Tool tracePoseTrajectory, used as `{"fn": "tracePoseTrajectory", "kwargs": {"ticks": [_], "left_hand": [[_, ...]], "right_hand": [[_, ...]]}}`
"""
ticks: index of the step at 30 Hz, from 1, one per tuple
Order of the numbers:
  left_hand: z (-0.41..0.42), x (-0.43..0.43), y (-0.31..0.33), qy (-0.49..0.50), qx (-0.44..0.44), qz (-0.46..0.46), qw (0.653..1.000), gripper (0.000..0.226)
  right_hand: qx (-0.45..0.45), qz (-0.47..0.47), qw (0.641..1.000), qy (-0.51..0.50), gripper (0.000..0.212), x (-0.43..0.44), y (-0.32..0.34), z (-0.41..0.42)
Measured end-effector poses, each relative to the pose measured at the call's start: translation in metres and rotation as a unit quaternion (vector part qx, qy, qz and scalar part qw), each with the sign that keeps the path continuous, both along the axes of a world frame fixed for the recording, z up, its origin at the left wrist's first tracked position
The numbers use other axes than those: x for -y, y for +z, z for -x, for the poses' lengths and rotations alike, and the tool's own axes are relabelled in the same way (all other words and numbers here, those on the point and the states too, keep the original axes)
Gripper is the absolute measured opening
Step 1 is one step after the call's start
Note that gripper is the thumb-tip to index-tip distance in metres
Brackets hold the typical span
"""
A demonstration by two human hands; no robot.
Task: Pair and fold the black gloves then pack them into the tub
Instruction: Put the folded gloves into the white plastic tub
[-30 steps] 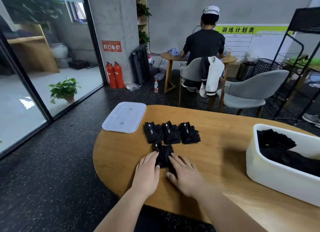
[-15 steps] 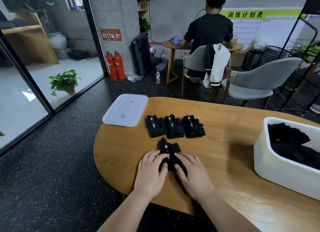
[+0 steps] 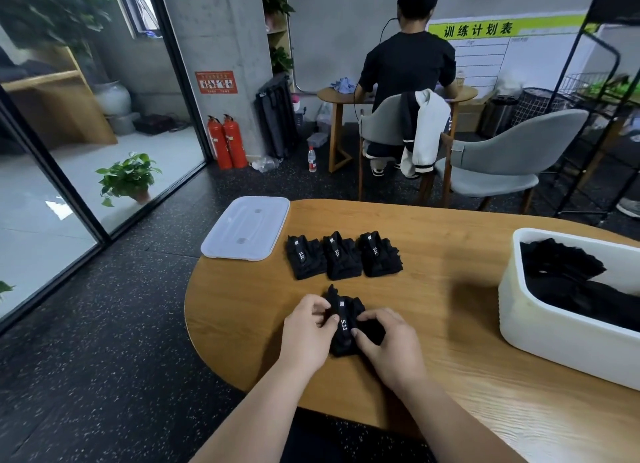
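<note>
A folded black glove pair [image 3: 344, 319] with a white "5.11" tag lies on the wooden table [image 3: 450, 289] near its front edge. My left hand [image 3: 308, 334] pinches its left side with thumb and curled fingers. My right hand [image 3: 389, 345] grips its right side, fingers curled over the fabric. Behind it, three folded black pairs [image 3: 343, 258] lie side by side in a row. At the right stands the white tub [image 3: 540, 334], holding loose black gloves [image 3: 568, 282].
The tub's clear lid [image 3: 247, 227] lies at the table's far left, overhanging the edge. Beyond the table are grey chairs [image 3: 498, 161], a person seated with their back turned, a black rack [image 3: 599, 92] at right and a glass wall at left.
My hands went from lying flat beside the glove pair to curling in and gripping its two sides. The pair is now bunched into a tighter fold with its tag on top.
</note>
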State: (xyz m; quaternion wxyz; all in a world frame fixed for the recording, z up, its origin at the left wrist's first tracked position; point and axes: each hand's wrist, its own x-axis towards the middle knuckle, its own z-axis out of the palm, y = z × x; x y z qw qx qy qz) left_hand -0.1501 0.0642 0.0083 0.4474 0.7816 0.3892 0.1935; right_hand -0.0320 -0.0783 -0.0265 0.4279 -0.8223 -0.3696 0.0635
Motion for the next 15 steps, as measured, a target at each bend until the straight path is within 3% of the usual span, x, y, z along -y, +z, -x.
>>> {"fn": "tracePoseTrajectory", "kwargs": {"ticks": [5, 8, 15], "left_hand": [[-0.010, 0.006, 0.014, 0.073, 0.002, 0.122, 0.990, 0.051], [-0.014, 0.008, 0.014, 0.079, -0.004, 0.147, 0.986, 0.068], [-0.014, 0.026, 0.025, 0.028, 0.023, 0.173, 0.984, 0.070]], "right_hand": [[-0.034, -0.011, 0.999, 0.003, 0.027, 0.006, 0.004, -0.001], [-0.050, -0.009, 0.999, 0.002, 0.031, 0.011, 0.006, 0.001], [-0.113, 0.001, 0.993, 0.015, 0.037, 0.037, 0.021, 0.001]]}}
